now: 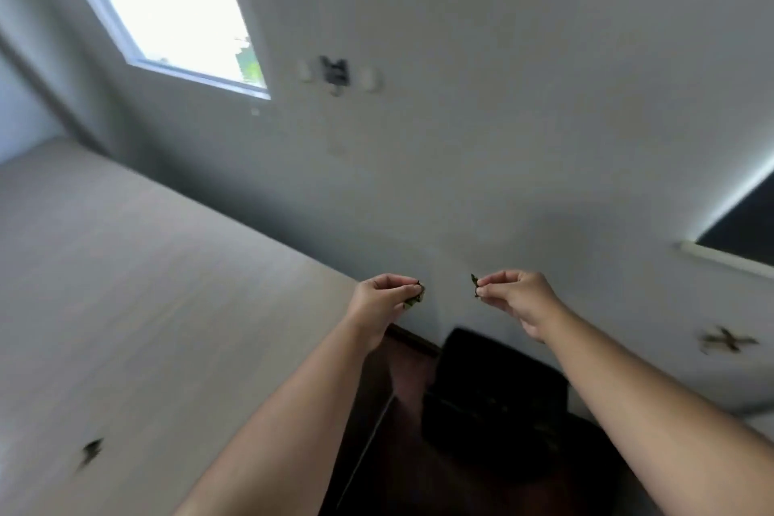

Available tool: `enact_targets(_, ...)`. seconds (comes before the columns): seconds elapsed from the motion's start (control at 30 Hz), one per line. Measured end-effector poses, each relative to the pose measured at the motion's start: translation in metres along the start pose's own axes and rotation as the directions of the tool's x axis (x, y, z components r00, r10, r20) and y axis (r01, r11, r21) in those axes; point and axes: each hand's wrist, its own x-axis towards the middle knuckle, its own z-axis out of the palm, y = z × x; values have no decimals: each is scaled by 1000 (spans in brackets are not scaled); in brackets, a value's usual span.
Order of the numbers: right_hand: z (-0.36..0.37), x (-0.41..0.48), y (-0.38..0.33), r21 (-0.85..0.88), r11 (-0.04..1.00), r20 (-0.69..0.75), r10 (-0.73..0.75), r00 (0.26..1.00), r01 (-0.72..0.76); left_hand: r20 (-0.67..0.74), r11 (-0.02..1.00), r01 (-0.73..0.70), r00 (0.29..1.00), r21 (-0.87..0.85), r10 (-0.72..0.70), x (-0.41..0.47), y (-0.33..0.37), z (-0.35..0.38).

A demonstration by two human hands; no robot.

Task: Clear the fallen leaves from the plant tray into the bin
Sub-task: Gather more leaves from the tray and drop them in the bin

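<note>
My left hand [383, 297] is raised in front of the wall and pinches a small clump of dark green leaves [414, 297] between its fingertips. My right hand [513, 295] is level with it, a short gap to the right, and pinches another small leaf [475, 285]. Below and between the two forearms stands a black bin [494, 390] on the dark floor; its inside is too dark to read. The plant tray is out of view. The picture is blurred by motion.
A pale wooden tabletop [146, 285] fills the left side, with one dark leaf scrap [90, 452] near its front. A grey wall [502, 117] with a socket [335, 73] lies ahead, a bright window [167, 4] at upper left, and a cross-shaped mark [726, 340] at right.
</note>
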Motion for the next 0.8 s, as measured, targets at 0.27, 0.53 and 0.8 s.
enact_targets(0.27,-100,29,151,17,953,-336,291,896,-303,28,889,336,932,311,-362,92,-152,52)
enact_targets(0.53,-110,72,252,143,870,-435,484,759,-472,-118,758,508,853,410,-508,162,-253,57)
enact_targets(0.8,-120,86,238,224,842,-366,540,758,-491,-34,682,434,856,589,-515,176,-233,81)
